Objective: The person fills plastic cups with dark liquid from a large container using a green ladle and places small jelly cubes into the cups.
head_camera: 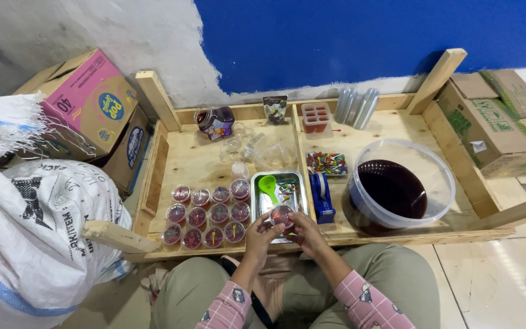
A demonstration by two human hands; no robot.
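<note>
Both hands, left hand (262, 236) & right hand (302, 231), pinch one small jelly cup (281, 215). Filled cups (208, 216) just left of them; dark-liquid tub (400, 186) to the right

I count twelve filled jelly cups (208, 214) on the tray, one more in my hands, one green scoop (268, 184), one big tub (402, 186).

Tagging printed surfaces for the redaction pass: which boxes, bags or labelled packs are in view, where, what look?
Pink and tan carton: far left, tilted, blue round logo.
White woven sack: left foreground, black print, blue stripe.
Brown carton: far right, green print.
Dark sachet: back of wooden tray, upright.
Labelled jar: beside the sachet, dark contents.
</note>
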